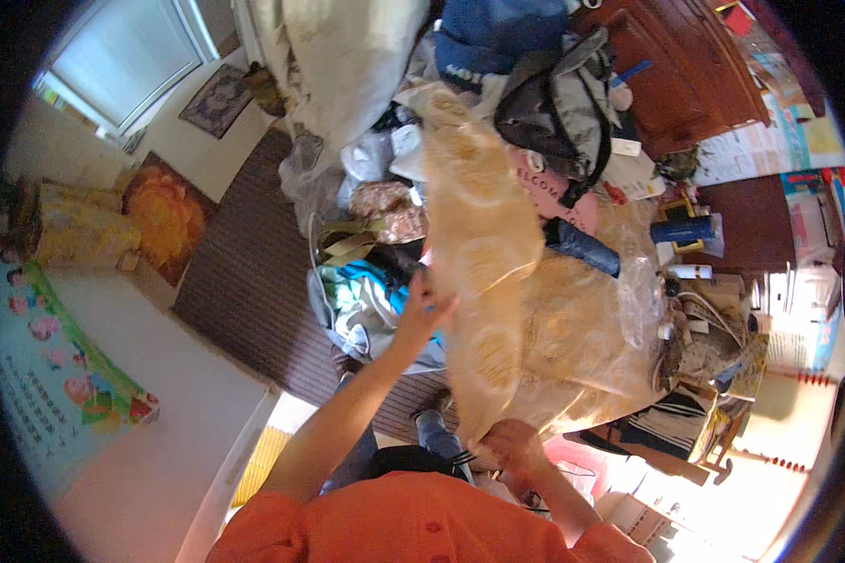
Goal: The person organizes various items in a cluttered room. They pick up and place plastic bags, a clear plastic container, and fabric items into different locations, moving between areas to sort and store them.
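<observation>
A tan, see-through tablecloth (479, 232) with pale circular patterns, seemingly plastic, runs lengthwise before me, a folded strip of it lifted. My right hand (512, 449) is closed around its near corner, close to my body. Beside the strip's left edge, my left hand (424, 306) has thumb and fingers apart; whether it touches the edge is blurred. Below that hand lies a heap of clothes (366, 302), white, turquoise and black, in a rounded container or bag whose rim partly shows. The rest of the tablecloth (577, 331) spreads over a surface to the right.
A grey and black backpack (560, 105) and a navy bag (500, 35) lie at the far end. A rolled denim item (583, 246) rests on the tablecloth. A blue cylinder (681, 229) is farther right. A ribbed dark mat (246, 267) covers the floor at left, beside a white wall (162, 331).
</observation>
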Demonstrator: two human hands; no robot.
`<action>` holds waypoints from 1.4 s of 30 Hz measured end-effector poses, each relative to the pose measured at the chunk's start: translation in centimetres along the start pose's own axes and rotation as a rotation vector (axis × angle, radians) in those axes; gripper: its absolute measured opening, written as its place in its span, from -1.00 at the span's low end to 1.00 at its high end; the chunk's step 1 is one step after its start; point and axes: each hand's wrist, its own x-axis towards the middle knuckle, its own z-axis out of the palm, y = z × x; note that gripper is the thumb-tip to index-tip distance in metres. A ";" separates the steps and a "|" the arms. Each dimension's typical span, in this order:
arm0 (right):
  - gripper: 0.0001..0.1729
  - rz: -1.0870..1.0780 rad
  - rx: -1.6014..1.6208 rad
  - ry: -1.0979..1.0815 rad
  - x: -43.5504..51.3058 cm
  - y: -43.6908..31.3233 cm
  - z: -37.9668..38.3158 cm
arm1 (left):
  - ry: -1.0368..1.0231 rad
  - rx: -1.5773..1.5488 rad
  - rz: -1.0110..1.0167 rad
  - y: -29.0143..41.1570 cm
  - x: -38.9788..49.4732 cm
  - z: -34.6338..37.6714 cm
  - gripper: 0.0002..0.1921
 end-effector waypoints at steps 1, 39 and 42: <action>-0.86 0.033 0.042 -0.008 -0.1 -0.7 0.1 | 0.023 0.257 0.199 0.7 3.3 -0.1 -0.25; -0.67 1.159 0.602 0.289 -33.5 15.0 17.5 | 0.231 0.585 -0.619 -13.9 -21.4 -6.4 -0.71; -0.72 1.353 0.809 0.528 -39.0 15.6 23.2 | 0.304 0.564 -0.629 -12.9 -23.0 -7.9 -0.73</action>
